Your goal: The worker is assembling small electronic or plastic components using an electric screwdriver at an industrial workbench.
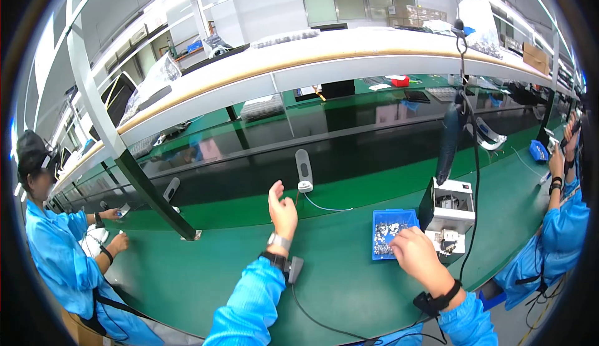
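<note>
My left hand [282, 214] is raised over the green bench with its fingers stretched and apart, holding nothing I can see. Just beyond it, on the dark belt, is a long grey-and-white device [304, 166] with a rounded end and a thin light cable [327, 209] trailing from it. My right hand [413, 251] reaches over the right side of a blue bin [395, 214] of small metal parts [384, 237]. Its fingers are bent and drawn together; whatever they pinch is hidden.
A white boxy machine [454, 199] stands right of the bin. Above it hangs a dark power screwdriver [450, 137] on a cord. More devices [171, 189] lie along the belt. Co-workers in blue sit at left [59, 246] and right [561, 221]. A metal post [153, 190] stands at left.
</note>
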The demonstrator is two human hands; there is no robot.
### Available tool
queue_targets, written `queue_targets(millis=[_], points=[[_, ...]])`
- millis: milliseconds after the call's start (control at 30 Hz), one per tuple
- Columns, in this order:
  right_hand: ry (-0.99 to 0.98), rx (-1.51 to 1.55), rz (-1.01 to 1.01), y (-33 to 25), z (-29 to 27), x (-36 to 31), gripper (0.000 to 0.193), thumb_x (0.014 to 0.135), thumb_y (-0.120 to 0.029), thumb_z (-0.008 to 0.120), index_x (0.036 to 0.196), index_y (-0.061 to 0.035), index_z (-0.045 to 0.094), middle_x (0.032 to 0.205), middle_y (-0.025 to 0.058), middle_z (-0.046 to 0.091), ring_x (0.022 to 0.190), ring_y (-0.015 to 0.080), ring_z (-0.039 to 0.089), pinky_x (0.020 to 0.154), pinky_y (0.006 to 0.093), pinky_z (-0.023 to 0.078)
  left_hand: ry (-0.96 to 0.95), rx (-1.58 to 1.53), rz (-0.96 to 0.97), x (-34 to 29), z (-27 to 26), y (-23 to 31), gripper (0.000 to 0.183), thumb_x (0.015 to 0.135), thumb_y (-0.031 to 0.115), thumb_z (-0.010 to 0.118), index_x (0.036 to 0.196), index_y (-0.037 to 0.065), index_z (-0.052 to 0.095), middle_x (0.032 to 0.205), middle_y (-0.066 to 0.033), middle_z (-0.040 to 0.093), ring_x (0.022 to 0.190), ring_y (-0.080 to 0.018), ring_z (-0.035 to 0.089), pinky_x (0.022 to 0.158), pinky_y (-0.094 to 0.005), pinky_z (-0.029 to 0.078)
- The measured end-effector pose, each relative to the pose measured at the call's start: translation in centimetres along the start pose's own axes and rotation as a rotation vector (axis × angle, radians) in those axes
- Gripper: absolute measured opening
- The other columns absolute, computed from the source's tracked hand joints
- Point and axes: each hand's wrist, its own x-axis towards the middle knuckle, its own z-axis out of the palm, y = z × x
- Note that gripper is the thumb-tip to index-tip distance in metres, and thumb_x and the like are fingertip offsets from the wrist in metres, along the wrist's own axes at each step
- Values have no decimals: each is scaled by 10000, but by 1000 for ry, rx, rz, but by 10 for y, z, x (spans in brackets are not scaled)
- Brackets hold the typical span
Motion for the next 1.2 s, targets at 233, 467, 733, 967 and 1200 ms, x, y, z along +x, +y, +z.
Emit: queue_targets(millis=[233,467,733,967,1200], points=[[-427,-241,126,35,63,23,166,750,-185,719,903,-120,718,872,110,699,888,317,677,808,430,536,-505,-262,-351,-92,-30,39,207,920,-28,490,1050,29,639,872,-26,642,664,-83,589,547,-213,460],[-274,-204,115,26,51,22,58,746,-157,688,800,-135,691,729,123,687,718,322,685,666,432,550,-557,-353,-397,-93,-37,39,180,938,22,497,1004,8,663,801,-36,639,657,-95,585,582,-229,470],[-47,179,37,18,41,33,112,760,20,603,822,-45,669,749,133,636,742,299,645,680,379,509,-553,-365,-359,-86,-36,37,177,948,28,500,1012,43,664,804,-13,638,645,-63,564,542,-202,441],[77,200,160,-5,37,46,151,754,32,626,836,-40,731,771,135,623,707,300,629,647,388,511,-548,-356,-358,-86,-36,37,198,922,15,488,989,26,674,762,-16,634,630,-80,572,562,-233,465],[206,864,188,-88,47,61,113,865,54,644,942,30,724,910,92,658,823,158,679,726,256,566,-576,-338,-367,-89,-38,37,183,932,9,489,1005,22,656,796,-8,626,654,-74,567,587,-217,467]])
